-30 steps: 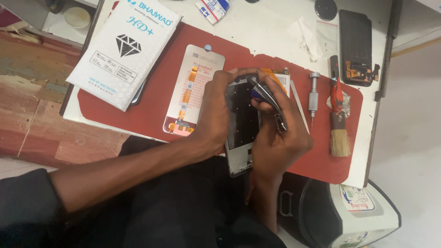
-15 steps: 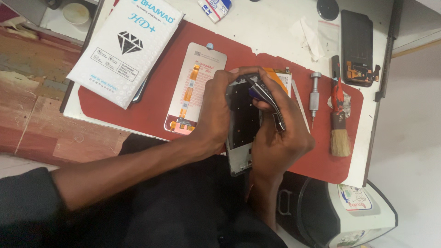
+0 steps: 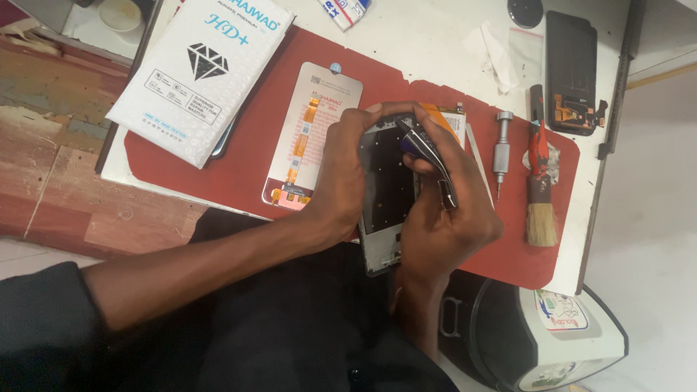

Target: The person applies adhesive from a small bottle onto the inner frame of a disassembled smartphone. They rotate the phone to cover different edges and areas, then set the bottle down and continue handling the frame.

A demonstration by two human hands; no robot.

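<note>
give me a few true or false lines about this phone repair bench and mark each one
1. The left hand grips the opened phone frame. True.
2. The right hand holds the brush. False: it holds metal tweezers; the brush lies untouched on the red mat.
3. The silver screwdriver lies between the hands and the brush. True.
4. The replacement screen sits right of the brush. False: it lies left of the hands.
5. A white padded pouch overlaps the mat's upper left. True.
</note>
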